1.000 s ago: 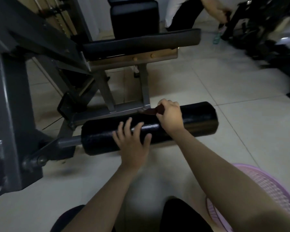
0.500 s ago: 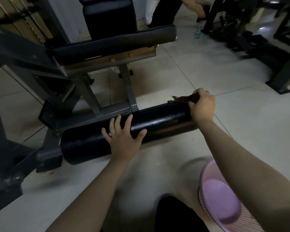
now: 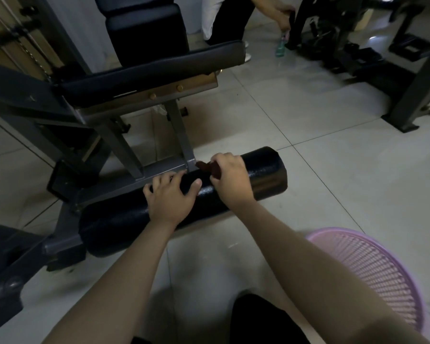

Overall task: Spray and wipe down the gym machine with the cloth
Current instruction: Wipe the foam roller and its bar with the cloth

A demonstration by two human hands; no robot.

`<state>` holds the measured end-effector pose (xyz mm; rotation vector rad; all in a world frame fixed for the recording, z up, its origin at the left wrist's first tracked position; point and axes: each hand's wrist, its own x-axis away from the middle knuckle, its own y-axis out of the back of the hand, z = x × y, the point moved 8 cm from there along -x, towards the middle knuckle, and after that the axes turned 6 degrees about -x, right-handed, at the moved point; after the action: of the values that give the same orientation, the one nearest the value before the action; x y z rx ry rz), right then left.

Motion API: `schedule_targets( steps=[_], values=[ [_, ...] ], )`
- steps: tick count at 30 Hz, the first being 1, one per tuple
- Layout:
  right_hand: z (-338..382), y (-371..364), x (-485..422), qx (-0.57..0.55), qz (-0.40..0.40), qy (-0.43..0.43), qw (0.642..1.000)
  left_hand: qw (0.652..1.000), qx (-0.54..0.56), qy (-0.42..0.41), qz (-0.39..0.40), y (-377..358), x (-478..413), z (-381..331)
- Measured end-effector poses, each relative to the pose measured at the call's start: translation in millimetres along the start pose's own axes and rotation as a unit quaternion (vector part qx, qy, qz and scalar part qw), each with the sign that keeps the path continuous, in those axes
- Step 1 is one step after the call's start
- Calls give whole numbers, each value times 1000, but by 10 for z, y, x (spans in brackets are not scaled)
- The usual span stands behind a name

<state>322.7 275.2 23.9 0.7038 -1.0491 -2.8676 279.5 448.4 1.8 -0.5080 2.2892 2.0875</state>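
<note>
Pinching a small, dark reddish-brown cloth [image 3: 207, 167] against the top of a black cylindrical padded roller [image 3: 266, 173], the right hand [image 3: 230, 180] curls tight, forearm stretched forward. The left hand [image 3: 170, 198] lies open, fingers spread, bracing the roller just beside it. Soft and light, the cloth likely handles best bunched whole.

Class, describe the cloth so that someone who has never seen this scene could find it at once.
Start at the gym machine's long black roller pad, low over the tiled floor. The right hand grips the cloth against its top. It is the only small reddish-brown thing amid the machine's black and grey.
</note>
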Motion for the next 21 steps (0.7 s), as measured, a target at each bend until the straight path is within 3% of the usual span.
schedule_targets(
  steps=[6,11,13,15,18,21],
  values=[
    [-707,761,-35,52,-85,-86,991,999,33,6,33,26,-215,22],
    [-806,901,19,61,-123,-128,982,993,105,9,58,63,-248,64],
    [-790,902,52,50,-140,-143,978,981,191,-20,31,174,-164,114],
    [-797,904,78,35,-154,-161,974,978,204,-31,-40,329,28,337],
    [-729,849,130,7,-171,-185,968,976,156,58,-141,425,508,962],
    [-466,629,208,-3,-154,-181,971,947,204,208,-137,226,1051,1542]
  ],
)
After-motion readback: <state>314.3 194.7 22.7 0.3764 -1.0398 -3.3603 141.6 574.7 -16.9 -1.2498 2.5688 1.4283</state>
